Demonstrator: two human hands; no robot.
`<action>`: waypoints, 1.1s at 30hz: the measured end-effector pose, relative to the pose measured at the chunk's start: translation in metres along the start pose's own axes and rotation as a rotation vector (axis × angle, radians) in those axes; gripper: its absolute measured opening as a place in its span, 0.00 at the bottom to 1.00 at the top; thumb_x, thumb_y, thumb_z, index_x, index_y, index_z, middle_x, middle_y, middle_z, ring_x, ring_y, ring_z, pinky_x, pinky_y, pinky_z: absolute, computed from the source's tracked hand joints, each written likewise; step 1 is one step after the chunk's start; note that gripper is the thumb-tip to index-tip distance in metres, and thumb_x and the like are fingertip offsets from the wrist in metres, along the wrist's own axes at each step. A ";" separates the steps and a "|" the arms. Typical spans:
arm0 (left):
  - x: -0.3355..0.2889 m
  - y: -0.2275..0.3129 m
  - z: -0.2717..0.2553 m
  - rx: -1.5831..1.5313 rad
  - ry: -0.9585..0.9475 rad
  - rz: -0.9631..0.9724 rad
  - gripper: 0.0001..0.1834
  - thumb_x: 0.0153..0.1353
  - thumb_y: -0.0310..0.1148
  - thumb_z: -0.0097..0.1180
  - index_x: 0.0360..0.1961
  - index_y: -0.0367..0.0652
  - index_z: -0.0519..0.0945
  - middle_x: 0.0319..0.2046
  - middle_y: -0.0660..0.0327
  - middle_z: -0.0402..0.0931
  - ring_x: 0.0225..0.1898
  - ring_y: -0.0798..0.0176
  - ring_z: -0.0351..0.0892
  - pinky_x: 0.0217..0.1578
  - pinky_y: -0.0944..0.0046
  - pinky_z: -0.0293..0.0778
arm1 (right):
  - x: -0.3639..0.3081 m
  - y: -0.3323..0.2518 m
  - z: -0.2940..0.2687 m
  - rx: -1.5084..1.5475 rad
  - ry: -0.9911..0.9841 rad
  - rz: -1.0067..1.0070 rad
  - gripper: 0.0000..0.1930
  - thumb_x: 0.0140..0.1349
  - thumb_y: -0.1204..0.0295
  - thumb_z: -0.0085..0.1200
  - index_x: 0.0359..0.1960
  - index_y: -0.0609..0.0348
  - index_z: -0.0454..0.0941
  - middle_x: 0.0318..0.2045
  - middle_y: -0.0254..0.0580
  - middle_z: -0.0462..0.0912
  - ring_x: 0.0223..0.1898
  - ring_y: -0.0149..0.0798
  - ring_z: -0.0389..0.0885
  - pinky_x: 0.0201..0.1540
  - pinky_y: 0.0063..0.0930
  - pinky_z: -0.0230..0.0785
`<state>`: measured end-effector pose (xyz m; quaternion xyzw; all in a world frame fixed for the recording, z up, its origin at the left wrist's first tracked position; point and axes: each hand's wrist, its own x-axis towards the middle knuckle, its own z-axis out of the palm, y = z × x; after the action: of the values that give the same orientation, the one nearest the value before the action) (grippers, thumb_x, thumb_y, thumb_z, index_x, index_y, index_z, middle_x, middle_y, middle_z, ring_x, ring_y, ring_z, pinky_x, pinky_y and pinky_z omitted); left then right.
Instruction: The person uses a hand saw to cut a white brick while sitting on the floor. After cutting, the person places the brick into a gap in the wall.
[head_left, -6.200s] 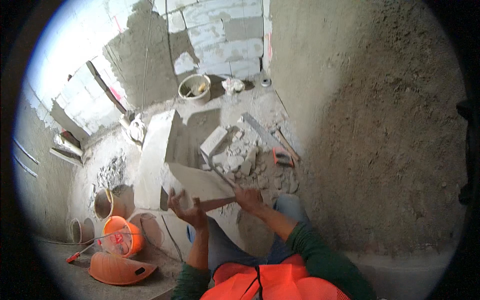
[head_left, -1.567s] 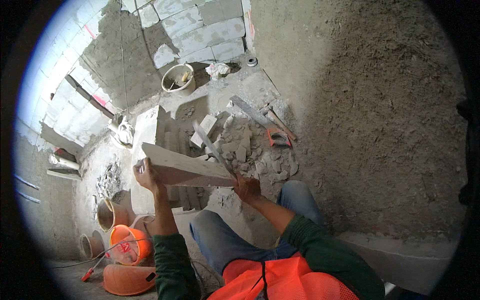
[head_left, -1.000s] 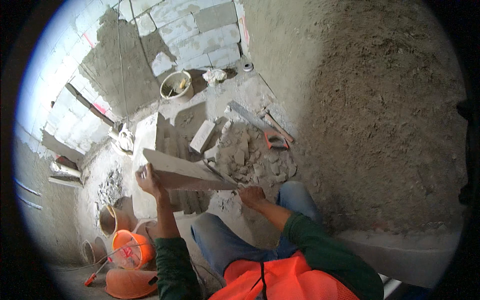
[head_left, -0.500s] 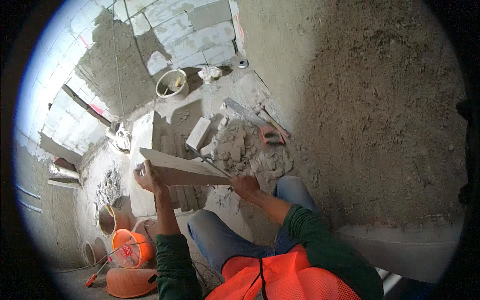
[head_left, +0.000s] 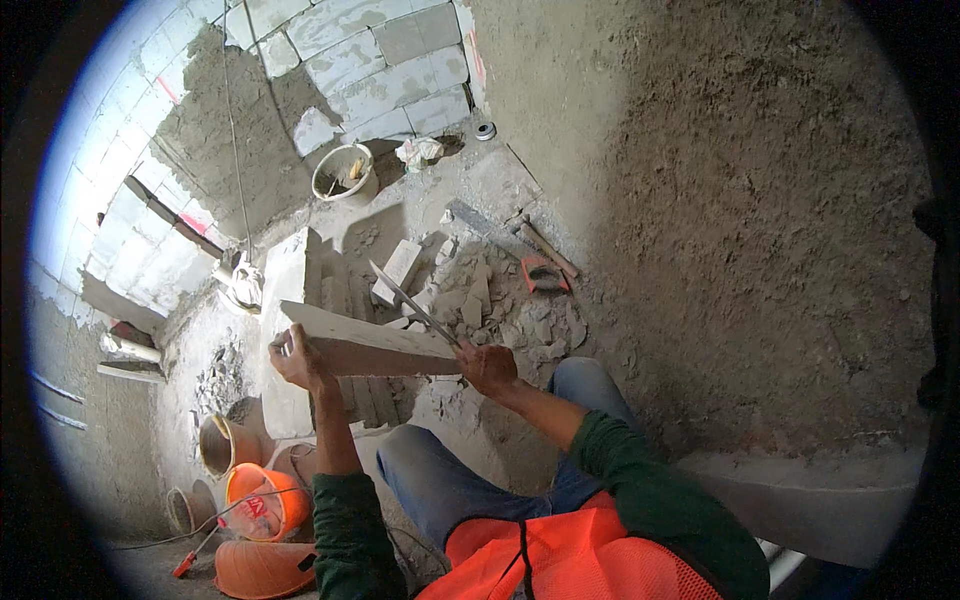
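A long pale slab of building block [head_left: 375,335], with a rough brown-grey side, lies across in front of my knees. My left hand [head_left: 300,360] is closed around its left end. At the slab's right end my right hand [head_left: 487,368] is closed on a long thin metal blade [head_left: 412,302], whose tip points up and to the left over the slab's far edge. The blade's handle is hidden in my fist, so its exact kind cannot be told.
Broken block pieces [head_left: 480,300] litter the floor beyond the slab. Near them lie a handsaw [head_left: 545,275] and a hammer [head_left: 548,248]. A white bucket [head_left: 345,175] stands farther off. An orange bucket [head_left: 290,500] lies at lower left; a rough wall [head_left: 770,230] rises at right.
The blade in my right hand has swung upward, its tip now higher and farther above the slab. My left hand and the slab have barely moved.
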<state>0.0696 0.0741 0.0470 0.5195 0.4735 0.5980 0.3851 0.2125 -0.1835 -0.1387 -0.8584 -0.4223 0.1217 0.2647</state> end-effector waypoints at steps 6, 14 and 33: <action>-0.004 0.004 -0.008 0.098 -0.037 0.010 0.16 0.58 0.36 0.66 0.39 0.37 0.75 0.39 0.58 0.74 0.39 0.61 0.73 0.44 0.60 0.73 | -0.018 0.023 -0.004 -0.159 -0.306 0.084 0.15 0.69 0.62 0.43 0.39 0.58 0.79 0.30 0.53 0.84 0.31 0.50 0.85 0.31 0.51 0.75; -0.015 0.002 -0.015 0.106 -0.016 0.097 0.18 0.61 0.34 0.63 0.48 0.34 0.76 0.47 0.53 0.74 0.51 0.57 0.73 0.53 0.59 0.70 | -0.010 0.013 0.006 -0.217 -0.097 -0.046 0.11 0.63 0.65 0.50 0.38 0.59 0.81 0.27 0.50 0.83 0.32 0.53 0.85 0.31 0.52 0.76; 0.007 -0.082 -0.166 -0.292 -0.455 -0.500 0.45 0.56 0.39 0.62 0.73 0.53 0.54 0.61 0.53 0.67 0.59 0.45 0.72 0.53 0.40 0.76 | -0.080 0.242 -0.039 -0.073 -0.667 0.289 0.24 0.71 0.56 0.44 0.57 0.63 0.75 0.56 0.57 0.77 0.57 0.57 0.75 0.57 0.49 0.69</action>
<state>-0.0973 0.0740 -0.0328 0.4469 0.3979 0.4158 0.6849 0.3401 -0.3824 -0.2420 -0.8311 -0.3639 0.4160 0.0614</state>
